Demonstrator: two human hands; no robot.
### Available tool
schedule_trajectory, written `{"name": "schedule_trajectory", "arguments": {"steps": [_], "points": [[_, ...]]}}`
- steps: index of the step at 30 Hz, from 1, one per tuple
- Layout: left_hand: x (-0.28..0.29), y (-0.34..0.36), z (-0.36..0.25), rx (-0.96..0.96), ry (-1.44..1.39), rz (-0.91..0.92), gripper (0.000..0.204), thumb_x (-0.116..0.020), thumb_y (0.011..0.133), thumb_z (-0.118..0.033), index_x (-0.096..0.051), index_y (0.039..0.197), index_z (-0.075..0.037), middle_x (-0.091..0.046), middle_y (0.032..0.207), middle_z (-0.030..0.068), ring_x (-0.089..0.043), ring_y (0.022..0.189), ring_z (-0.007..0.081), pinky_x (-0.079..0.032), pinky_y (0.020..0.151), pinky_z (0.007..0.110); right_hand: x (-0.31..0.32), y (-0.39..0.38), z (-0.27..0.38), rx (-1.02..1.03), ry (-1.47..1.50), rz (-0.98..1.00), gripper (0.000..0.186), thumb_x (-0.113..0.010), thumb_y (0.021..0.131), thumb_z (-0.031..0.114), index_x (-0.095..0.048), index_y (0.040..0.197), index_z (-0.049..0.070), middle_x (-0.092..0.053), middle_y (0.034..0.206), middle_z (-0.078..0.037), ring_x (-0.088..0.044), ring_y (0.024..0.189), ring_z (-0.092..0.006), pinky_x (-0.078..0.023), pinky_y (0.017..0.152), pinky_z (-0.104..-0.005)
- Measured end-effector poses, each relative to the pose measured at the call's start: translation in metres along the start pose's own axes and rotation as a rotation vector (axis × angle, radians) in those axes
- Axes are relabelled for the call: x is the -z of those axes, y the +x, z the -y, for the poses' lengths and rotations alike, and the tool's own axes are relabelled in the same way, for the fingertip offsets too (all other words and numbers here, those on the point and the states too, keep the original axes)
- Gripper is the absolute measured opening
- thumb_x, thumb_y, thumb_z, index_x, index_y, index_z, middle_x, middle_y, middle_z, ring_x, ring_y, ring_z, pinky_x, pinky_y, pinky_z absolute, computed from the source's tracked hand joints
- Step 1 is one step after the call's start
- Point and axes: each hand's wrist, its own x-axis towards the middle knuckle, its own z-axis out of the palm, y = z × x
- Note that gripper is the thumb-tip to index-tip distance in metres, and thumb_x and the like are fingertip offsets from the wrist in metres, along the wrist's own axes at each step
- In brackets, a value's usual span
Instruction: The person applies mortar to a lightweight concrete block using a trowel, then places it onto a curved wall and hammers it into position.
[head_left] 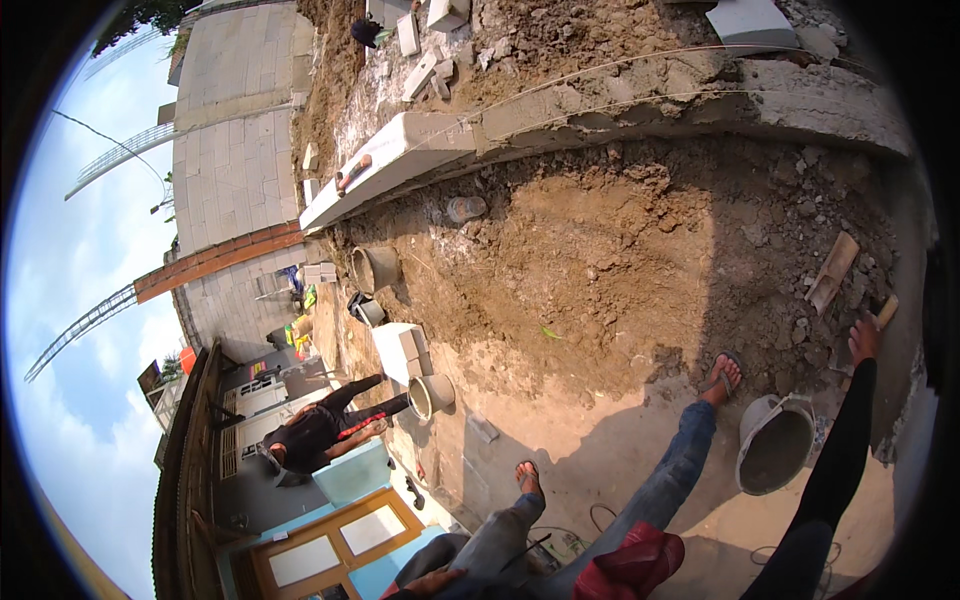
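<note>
My right arm, in a black sleeve, stretches far to the right. My right hand [862, 341] is at a short light wooden handle [886, 312] beside a grey cement surface [908, 330], with its fingers seemingly closed about the near end; the rest of that tool is hidden. Low at the picture's edge, my left hand [436, 582] lies flat by my bent leg, partly cut off. Close below my right hand stands a bucket [776, 447] of wet grey mortar. A channel-shaped wooden piece [832, 272] lies on rubble beyond that hand.
My sandalled feet stand on dirt-covered ground. A low mortared wall [640, 108] curves across the far side, with a white block [400, 160] at its end. Another bucket [430, 397] and stacked white blocks [400, 350] stand to the left, near a person in dark clothes [315, 432]. A cable [565, 540] lies near my legs.
</note>
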Motion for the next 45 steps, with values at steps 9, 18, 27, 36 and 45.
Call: {"name": "schedule_trajectory", "arguments": {"steps": [9,18,27,36,45], "points": [[-0.033,0.039,0.018,0.027,-0.105,0.122,0.095,-0.049,0.093,-0.072,-0.049,0.139,0.012,-0.059,0.137,0.0208,-0.056,0.128,0.0305,-0.04,0.109,0.036,0.063,0.103,-0.018,-0.102,0.215,-0.01,0.059,-0.046,0.101,0.055,-0.038,0.154,0.03,-0.054,0.145,0.002,-0.055,0.126,-0.0203,-0.041,0.101,-0.0409],[-0.048,0.073,0.039,-0.125,0.277,0.132,0.065,-0.037,0.098,-0.072,-0.049,0.149,-0.034,-0.041,0.148,0.0337,-0.047,0.136,0.0423,-0.04,0.111,0.042,0.067,0.067,-0.005,-0.071,0.346,0.035,0.055,-0.038,0.105,0.049,-0.036,0.155,0.026,-0.057,0.144,-0.007,-0.059,0.122,-0.0253,-0.042,0.101,-0.0406],[-0.045,0.066,0.012,0.091,-0.185,0.238,0.12,-0.049,0.085,-0.081,-0.011,0.156,0.008,-0.027,0.159,0.0311,-0.034,0.146,0.0381,-0.031,0.119,0.038,0.008,-0.311,-0.026,0.346,0.223,0.089,0.056,-0.045,0.107,0.032,-0.03,0.152,0.0,-0.046,0.153,-0.016,-0.051,0.135,-0.0339,-0.04,0.113,-0.044],[-0.067,0.159,0.082,-0.234,-0.328,0.186,0.119,-0.051,0.087,-0.075,-0.001,0.157,0.007,-0.026,0.158,0.0328,-0.03,0.148,0.0391,-0.026,0.12,0.04,-0.115,-0.723,0.009,0.127,0.408,0.731,0.045,-0.054,0.102,0.04,-0.046,0.137,0.014,-0.064,0.12,-0.019,-0.068,0.097,-0.0328,-0.057,0.084,-0.0446],[0.006,0.28,0.175,-0.509,-0.594,0.1,0.1,-0.052,0.089,-0.067,-0.026,0.156,0.002,-0.038,0.156,0.0257,-0.038,0.145,0.0355,-0.03,0.117,0.04,-0.198,-0.82,-0.144,0.671,-0.591,0.518,0.046,-0.057,0.101,0.024,-0.036,0.14,0.011,-0.062,0.1,-0.017,-0.064,0.069,-0.0307,-0.054,0.062,-0.0434]]}}
